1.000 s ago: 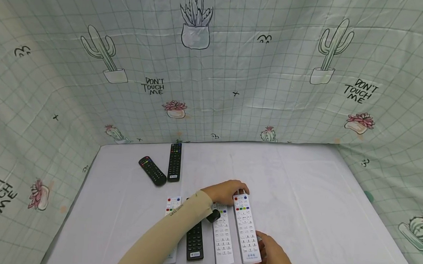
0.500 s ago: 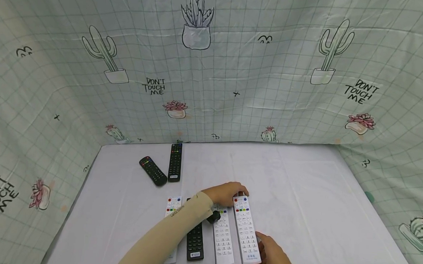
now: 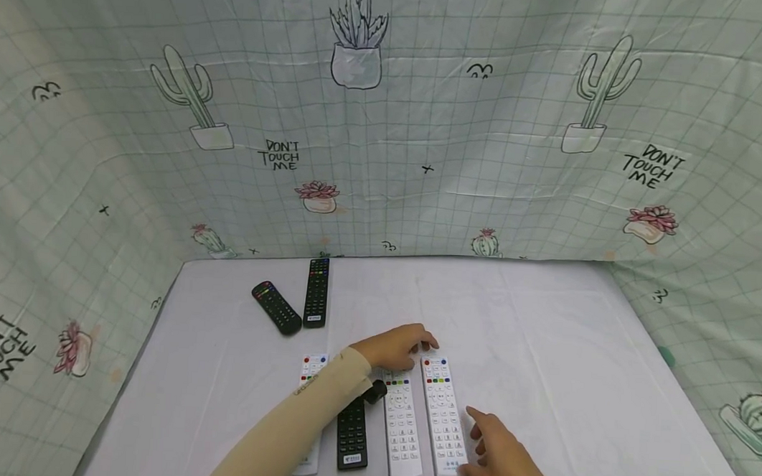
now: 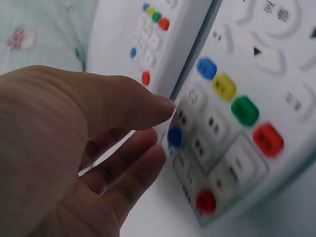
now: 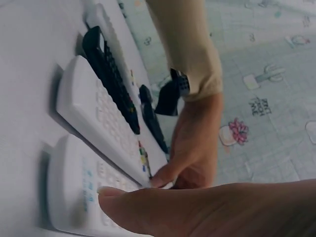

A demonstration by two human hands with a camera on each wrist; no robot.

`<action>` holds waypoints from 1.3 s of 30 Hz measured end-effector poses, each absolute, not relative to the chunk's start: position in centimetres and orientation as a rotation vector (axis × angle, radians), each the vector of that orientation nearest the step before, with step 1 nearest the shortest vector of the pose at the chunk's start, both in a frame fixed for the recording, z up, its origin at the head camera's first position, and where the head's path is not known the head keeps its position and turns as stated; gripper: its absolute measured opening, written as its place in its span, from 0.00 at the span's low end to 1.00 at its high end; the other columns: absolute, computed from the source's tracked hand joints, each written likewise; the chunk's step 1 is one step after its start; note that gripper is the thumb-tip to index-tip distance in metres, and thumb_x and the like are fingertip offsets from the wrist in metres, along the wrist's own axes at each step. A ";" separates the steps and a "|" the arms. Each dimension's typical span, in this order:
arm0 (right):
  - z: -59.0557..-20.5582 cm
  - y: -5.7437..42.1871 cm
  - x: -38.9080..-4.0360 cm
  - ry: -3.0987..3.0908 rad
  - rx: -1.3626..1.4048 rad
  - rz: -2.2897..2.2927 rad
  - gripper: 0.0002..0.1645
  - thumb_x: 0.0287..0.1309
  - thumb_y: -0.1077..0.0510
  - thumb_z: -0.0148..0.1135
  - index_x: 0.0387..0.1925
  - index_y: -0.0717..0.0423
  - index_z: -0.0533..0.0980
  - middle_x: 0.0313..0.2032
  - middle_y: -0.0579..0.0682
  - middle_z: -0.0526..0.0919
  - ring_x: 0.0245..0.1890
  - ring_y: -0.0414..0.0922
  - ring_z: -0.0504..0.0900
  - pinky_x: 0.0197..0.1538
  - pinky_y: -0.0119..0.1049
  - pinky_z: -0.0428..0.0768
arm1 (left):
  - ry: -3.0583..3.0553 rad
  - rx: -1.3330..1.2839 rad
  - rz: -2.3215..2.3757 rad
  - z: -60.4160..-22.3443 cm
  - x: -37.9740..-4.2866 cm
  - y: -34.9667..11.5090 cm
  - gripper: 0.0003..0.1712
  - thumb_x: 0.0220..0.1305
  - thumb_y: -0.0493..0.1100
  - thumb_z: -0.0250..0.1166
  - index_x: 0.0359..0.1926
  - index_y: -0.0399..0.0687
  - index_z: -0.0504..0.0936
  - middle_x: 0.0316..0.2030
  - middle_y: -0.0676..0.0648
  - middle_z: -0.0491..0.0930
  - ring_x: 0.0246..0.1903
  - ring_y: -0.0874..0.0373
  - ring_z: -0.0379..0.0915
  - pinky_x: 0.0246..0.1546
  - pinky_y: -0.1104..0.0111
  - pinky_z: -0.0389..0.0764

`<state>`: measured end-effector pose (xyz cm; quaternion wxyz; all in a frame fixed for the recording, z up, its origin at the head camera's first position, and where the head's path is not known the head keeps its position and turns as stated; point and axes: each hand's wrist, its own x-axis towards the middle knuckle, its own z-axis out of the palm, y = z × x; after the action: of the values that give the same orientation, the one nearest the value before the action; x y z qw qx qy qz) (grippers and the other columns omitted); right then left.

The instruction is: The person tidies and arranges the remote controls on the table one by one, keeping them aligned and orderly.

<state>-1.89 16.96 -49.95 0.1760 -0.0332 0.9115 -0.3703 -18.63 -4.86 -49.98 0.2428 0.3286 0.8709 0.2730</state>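
The rightmost white remote control (image 3: 444, 417) lies flat on the table. Just past its top end hovers my left hand (image 3: 393, 346), fingers loosely bent around nothing. In the left wrist view, the left thumb and fingers stand apart beside the white remote's coloured buttons. My right hand (image 3: 505, 460) is spread at the remote's lower right corner, with the thumb close to that end; whether it touches is unclear. A second white remote (image 3: 403, 433) lies to the left, its top near my left wrist. Further left come a black remote (image 3: 352, 438) and another white remote (image 3: 312, 364), both partly hidden by my left forearm.
Two more black remotes, one slanted (image 3: 277, 308) and one straighter (image 3: 316, 292), lie at the back left. The white-covered table (image 3: 562, 362) meets a patterned cloth backdrop (image 3: 426, 111) at the back and sides. A dark wrist camera (image 3: 375, 391) sits under my left wrist.
Both hands have let go of the rightmost white remote. My left hand has drawn slightly left from its top end, and my right hand's fingers have spread away from its right side.
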 end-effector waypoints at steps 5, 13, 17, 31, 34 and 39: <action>-49.0 16.8 -2.6 2.681 -0.072 -1.022 0.48 0.46 0.65 0.84 0.68 0.69 0.71 0.44 0.48 0.79 0.37 0.42 0.81 0.40 0.38 0.84 | 2.390 0.865 0.874 -49.8 -19.1 -7.7 0.28 0.67 0.25 0.63 0.67 0.41 0.79 0.56 0.44 0.79 0.49 0.55 0.73 0.53 0.66 0.79; -47.9 16.1 -3.9 2.758 -0.188 -1.055 0.43 0.50 0.64 0.82 0.66 0.69 0.73 0.45 0.49 0.80 0.40 0.42 0.81 0.41 0.37 0.83 | 2.459 0.753 1.066 -49.5 -19.0 -12.1 0.24 0.69 0.26 0.62 0.65 0.35 0.79 0.54 0.38 0.80 0.51 0.46 0.77 0.56 0.59 0.82; -47.6 15.4 -4.8 2.762 -0.258 -1.067 0.42 0.52 0.64 0.81 0.67 0.69 0.72 0.45 0.50 0.80 0.41 0.42 0.81 0.42 0.37 0.84 | 2.528 0.683 1.114 -49.6 -18.7 -13.9 0.23 0.70 0.28 0.63 0.64 0.36 0.79 0.54 0.40 0.80 0.49 0.50 0.77 0.55 0.61 0.83; -46.7 12.0 -9.1 2.688 -0.577 -1.166 0.37 0.59 0.64 0.76 0.67 0.72 0.72 0.47 0.56 0.81 0.43 0.47 0.83 0.44 0.40 0.85 | 2.669 0.391 1.274 -49.7 -18.2 -18.8 0.20 0.71 0.28 0.62 0.62 0.32 0.81 0.52 0.37 0.81 0.47 0.49 0.77 0.55 0.53 0.81; -46.6 11.1 -10.1 2.664 -0.606 -1.177 0.37 0.61 0.64 0.75 0.67 0.72 0.71 0.48 0.57 0.81 0.44 0.47 0.83 0.44 0.40 0.85 | 2.698 0.330 1.290 -49.7 -18.2 -19.5 0.20 0.71 0.29 0.62 0.62 0.32 0.80 0.53 0.36 0.80 0.48 0.48 0.77 0.56 0.53 0.81; -46.8 9.6 -11.7 2.627 -0.626 -1.190 0.37 0.61 0.65 0.74 0.68 0.73 0.70 0.48 0.60 0.81 0.44 0.50 0.84 0.44 0.41 0.84 | 2.732 0.261 1.314 -49.8 -18.4 -20.8 0.20 0.72 0.30 0.61 0.63 0.30 0.79 0.54 0.35 0.80 0.49 0.46 0.77 0.56 0.52 0.80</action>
<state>-11.70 9.55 -46.77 0.0952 -0.2113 0.8861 -0.4015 -18.40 -20.82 -49.85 0.0495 0.0856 0.8967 0.4314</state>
